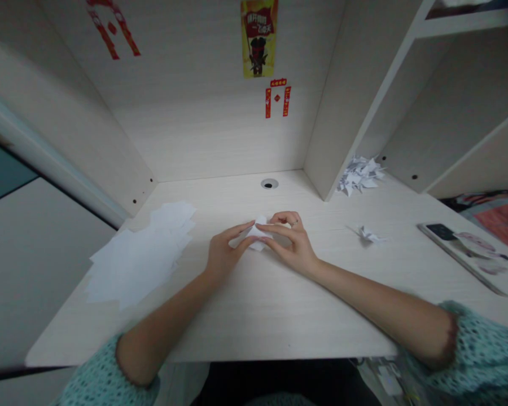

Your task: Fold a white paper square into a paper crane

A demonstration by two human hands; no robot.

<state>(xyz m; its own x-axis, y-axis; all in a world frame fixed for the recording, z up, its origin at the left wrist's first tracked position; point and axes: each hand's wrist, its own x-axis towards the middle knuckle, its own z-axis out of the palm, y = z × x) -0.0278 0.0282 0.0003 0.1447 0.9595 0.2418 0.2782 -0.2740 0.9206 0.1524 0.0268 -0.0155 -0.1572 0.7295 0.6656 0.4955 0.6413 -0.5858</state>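
Note:
In the middle of the desk a small folded piece of white paper (259,232) is held between both hands. My left hand (228,247) pinches its left side with thumb and fingers. From the right, my right hand (294,243), a ring on one finger, presses the paper between thumb and index finger. Parts of the folds are covered by my fingertips. To the right lies a finished-looking folded paper crane (369,235). A spread stack of white paper sheets (139,256) lies to the left.
A heap of folded white paper pieces (361,173) sits behind the upright divider panel (355,101). A phone (474,256) lies at the right, near some red and grey fabric (502,217). A round cable hole (270,184) is at the back of the desk (279,316).

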